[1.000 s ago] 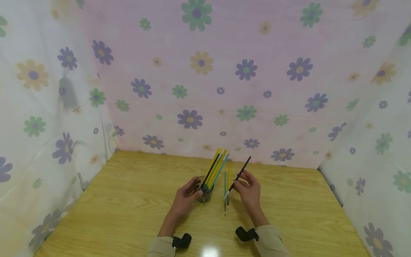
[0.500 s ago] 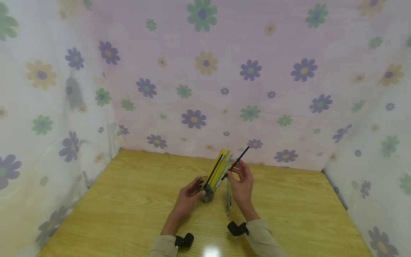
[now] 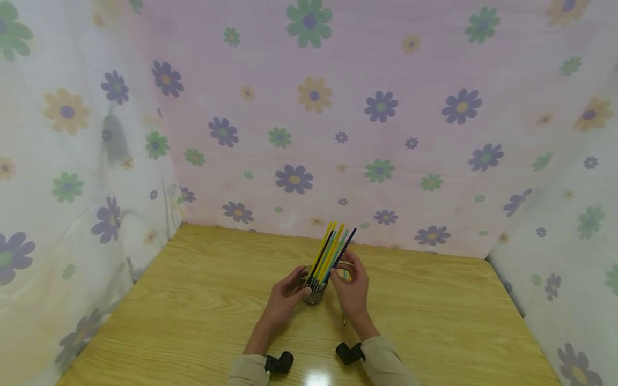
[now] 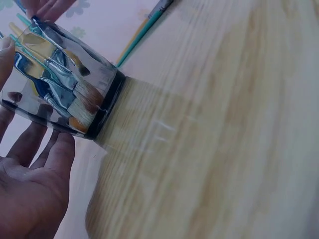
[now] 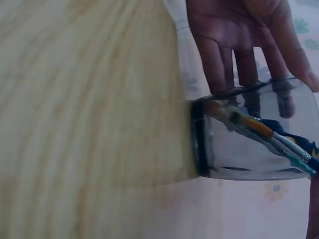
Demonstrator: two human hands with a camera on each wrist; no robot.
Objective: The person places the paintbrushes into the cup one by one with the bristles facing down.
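Note:
A clear drinking glass [image 3: 314,298] stands on the table, bristle ends of several paintbrushes [image 4: 65,84] resting down inside it. My left hand [image 3: 285,297] holds the glass from its left side, thumb in front and fingers round the back. On the right, my right hand [image 3: 353,287] pinches a dark blue paintbrush [image 3: 348,243], whose lower end is inside the glass among the others. Yellow, teal and dark handles [image 3: 330,246] lean to the right above the rim. In the right wrist view, bristles touch the base of the glass [image 5: 249,167].
Beside the glass, a teal and a yellow paintbrush [image 4: 142,37] lie on the wooden table [image 3: 217,289], mostly hidden by my right hand in the head view. Flower-patterned cloth [image 3: 309,134] hangs at the back and both sides.
My right hand has carried the dark blue paintbrush left from above the loose brushes and lowered it into the glass. The left hand keeps its hold on the glass.

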